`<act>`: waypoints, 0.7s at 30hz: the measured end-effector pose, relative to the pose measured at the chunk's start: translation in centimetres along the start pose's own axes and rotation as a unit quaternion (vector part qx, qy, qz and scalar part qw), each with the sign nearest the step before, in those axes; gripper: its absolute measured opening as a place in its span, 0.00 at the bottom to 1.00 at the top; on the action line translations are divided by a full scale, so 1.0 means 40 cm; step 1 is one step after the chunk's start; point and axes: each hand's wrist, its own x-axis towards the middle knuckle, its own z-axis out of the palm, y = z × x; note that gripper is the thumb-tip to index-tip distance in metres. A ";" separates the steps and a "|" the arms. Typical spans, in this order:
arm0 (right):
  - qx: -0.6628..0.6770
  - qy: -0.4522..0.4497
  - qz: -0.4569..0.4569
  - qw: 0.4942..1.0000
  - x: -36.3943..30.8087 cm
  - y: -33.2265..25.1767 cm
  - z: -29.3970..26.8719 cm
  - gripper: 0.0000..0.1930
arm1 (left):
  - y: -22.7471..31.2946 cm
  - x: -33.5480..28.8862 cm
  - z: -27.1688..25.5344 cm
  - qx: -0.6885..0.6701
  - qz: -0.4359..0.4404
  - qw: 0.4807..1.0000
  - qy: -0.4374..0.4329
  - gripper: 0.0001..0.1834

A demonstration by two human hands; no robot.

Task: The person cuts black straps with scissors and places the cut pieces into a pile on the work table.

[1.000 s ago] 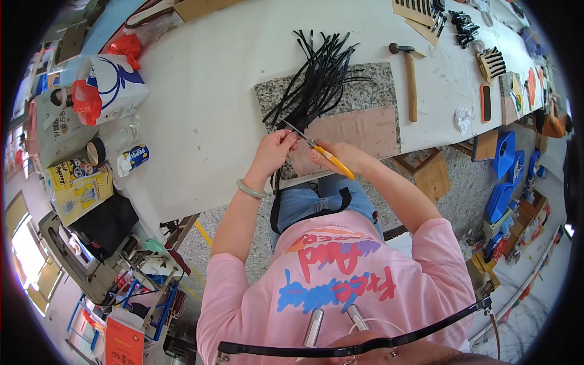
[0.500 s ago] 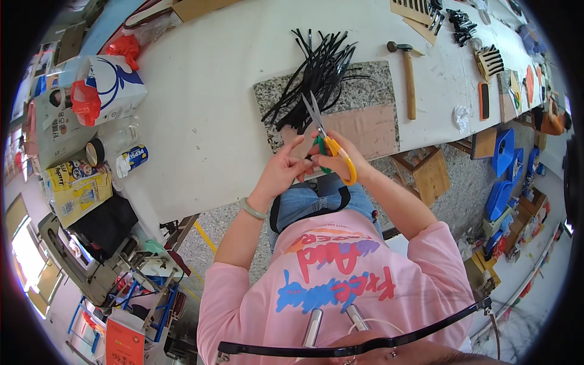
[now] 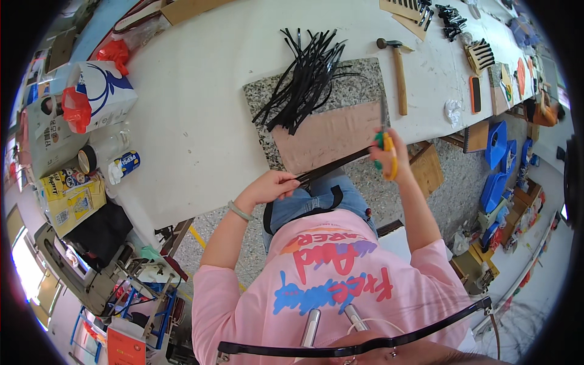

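Observation:
A dark flat strip stretches across my lap. Its left end is pinched in the closed fingers of my left hand. At the strip's right end, my right hand is closed round scissors with yellow and green handles, blades pointing away from me; motion smears them slightly. Whether its fingers also grip the strip, I cannot tell. Beyond my hands a loose bundle of thin black strips lies on a speckled stone slab, partly over a pinkish-tan sheet.
A hammer lies right of the slab, near a phone-like black and orange object and crumpled clear plastic. On the left stand a can, a jar and bags. A wooden stool stands below the table edge.
My hands have moved apart, the right one going rightward with the scissors. The dark strip now shows stretched between them. The view has shifted slightly.

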 end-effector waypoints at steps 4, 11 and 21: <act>-0.111 0.113 0.034 0.987 0.072 0.101 -0.122 0.22 | -0.071 0.026 -0.025 0.037 -0.029 0.999 0.004 0.12; -0.424 0.186 -0.065 0.884 0.105 0.172 -0.106 0.24 | -0.140 0.054 -0.008 0.125 -0.040 0.976 0.174 0.14; -0.369 0.167 -0.002 0.914 0.087 0.137 -0.089 0.25 | -0.147 0.056 0.010 0.148 -0.037 0.957 0.245 0.15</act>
